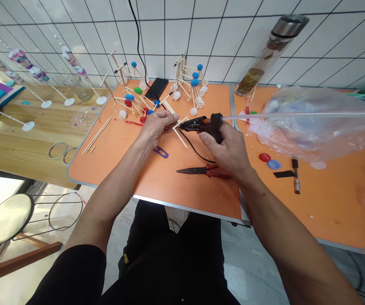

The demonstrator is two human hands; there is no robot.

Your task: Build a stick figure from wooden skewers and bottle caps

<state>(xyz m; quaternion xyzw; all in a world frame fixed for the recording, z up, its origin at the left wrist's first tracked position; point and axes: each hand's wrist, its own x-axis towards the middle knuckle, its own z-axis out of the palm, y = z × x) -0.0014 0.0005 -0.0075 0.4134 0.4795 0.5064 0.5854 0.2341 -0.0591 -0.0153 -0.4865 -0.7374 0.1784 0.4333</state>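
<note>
My right hand (228,146) is wrapped round a black glue gun (206,123), a long clear glue stick (265,115) jutting from its back. The gun's nozzle points left, close to the joint of a small frame of thin wooden sticks (181,137). That frame is pinched in the fingers of my left hand (157,126). Whether the nozzle touches the wood I cannot tell. Below the hands lie red-handled pliers (198,170) and a purple plastic clip-like piece (161,152). The gun's black cord (195,148) runs under it across the orange table (157,182).
Stick models with coloured caps (127,91) stand behind my hands, beside a black phone (157,88). Loose sticks (97,134) lie at left. To the right are a plastic bag (316,123), a glass bottle (258,59), bottle caps (274,164) and a marker (296,178).
</note>
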